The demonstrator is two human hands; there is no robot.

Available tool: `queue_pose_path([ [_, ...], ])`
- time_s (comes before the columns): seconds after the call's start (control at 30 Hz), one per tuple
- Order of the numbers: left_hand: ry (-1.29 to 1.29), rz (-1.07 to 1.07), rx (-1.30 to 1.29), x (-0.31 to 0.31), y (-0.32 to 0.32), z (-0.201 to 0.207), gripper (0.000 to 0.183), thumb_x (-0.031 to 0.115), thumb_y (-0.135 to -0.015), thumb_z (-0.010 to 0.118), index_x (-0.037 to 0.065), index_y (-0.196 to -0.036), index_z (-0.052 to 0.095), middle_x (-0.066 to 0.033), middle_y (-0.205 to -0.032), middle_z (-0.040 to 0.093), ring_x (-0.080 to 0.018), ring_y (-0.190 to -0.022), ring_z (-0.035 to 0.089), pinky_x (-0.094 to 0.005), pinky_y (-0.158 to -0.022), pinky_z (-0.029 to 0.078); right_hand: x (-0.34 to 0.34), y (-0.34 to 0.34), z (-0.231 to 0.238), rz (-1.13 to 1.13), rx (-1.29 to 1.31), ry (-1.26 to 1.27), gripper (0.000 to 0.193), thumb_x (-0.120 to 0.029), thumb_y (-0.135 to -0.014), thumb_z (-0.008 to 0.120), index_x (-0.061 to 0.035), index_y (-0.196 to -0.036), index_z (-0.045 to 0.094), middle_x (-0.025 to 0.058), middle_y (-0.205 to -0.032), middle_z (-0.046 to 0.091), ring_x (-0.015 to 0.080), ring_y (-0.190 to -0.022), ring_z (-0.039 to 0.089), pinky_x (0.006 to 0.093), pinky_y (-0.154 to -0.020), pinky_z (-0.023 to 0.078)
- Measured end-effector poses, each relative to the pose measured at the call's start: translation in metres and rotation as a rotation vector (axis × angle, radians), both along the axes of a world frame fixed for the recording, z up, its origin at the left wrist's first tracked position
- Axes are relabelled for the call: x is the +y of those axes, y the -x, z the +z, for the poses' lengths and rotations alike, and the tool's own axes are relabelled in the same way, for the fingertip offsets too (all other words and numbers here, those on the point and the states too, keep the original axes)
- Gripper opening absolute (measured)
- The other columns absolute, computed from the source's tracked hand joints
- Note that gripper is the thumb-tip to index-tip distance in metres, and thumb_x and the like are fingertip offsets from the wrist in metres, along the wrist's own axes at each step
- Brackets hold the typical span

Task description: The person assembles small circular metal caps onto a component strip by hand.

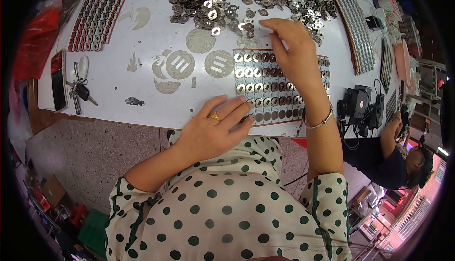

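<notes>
In front of me on the white table lies a flat panel (260, 80) with rows of small round metal discs (241, 88) with slotted centres. My left hand (220, 123), with a gold ring, rests at the panel's near left corner, its fingers stretched over the edge; a small dark piece shows near the fingertips. My right hand (296, 47), with a bangle at the wrist, hovers over the panel's far side and hides some discs. Its index finger reaches toward loose metal pieces (246, 26), thumb apart, with nothing visible between them. Beyond lies a large heap of such pieces (208, 5).
Similar filled panels stand at the far left (102, 12) and right (354, 33). A phone (59, 78) and keys (83, 90) lie on the left. Black power adapters (358, 104) with cables are at the right edge. Another person (388, 161) sits at the right.
</notes>
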State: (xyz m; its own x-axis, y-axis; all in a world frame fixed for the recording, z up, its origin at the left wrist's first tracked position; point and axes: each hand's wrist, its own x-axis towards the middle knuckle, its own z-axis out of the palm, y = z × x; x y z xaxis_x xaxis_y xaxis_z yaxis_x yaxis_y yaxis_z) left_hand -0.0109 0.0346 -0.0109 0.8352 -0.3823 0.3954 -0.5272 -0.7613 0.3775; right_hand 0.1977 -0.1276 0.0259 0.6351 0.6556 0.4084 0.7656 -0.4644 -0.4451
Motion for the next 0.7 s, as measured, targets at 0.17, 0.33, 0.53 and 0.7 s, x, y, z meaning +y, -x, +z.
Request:
queue_pose_path([
  [0.17,0.024,0.007,-0.004,-0.002,-0.001,-0.002,0.037,0.016,-0.076,0.075,0.014,-0.113,0.072,-0.0068,-0.135,0.062,-0.0229,-0.132,0.056,-0.0454,-0.109,0.044,0.022,0.009,-0.005,0.011,-0.053,0.054,0.032,-0.003,-0.086,0.07,-0.0075,-0.118,0.069,0.0095,-0.099,0.071,0.0318,-0.094,0.063,0.0429,-0.083,0.055],
  [0.33,0.039,0.012,-0.022,-0.003,0.002,-0.002,0.038,0.016,-0.075,0.075,0.014,-0.113,0.072,-0.0068,-0.135,0.062,-0.0229,-0.131,0.057,-0.0452,-0.109,0.044,0.023,0.007,-0.017,-0.006,-0.102,0.091,0.03,-0.003,-0.087,0.071,-0.0066,-0.117,0.07,0.0097,-0.099,0.072,0.0296,-0.09,0.066,0.0395,-0.08,0.057],
  [0.53,0.152,0.017,0.081,-0.004,-0.005,0.006,0.033,0.015,-0.08,0.076,0.012,-0.113,0.072,-0.007,-0.131,0.064,-0.0252,-0.128,0.059,-0.0458,-0.108,0.044,-0.002,0.005,-0.016,-0.168,0.786,-0.476,0.021,0.0,-0.097,0.067,0.0012,-0.118,0.067,0.0079,-0.1,0.072,0.0154,-0.085,0.072,0.0275,-0.074,0.062],
  [0.7,0.549,0.202,0.257,-0.002,-0.02,0.024,0.024,0.011,-0.088,0.075,0.008,-0.112,0.071,-0.0086,-0.121,0.068,-0.0282,-0.111,0.065,-0.0417,-0.101,0.048,-0.01,0.054,0.013,-0.089,1.272,-0.697,0.029,0.005,-0.094,0.068,0.0024,-0.122,0.06,0.0086,-0.098,0.069,0.0182,-0.087,0.073,0.0275,-0.073,0.063],
])
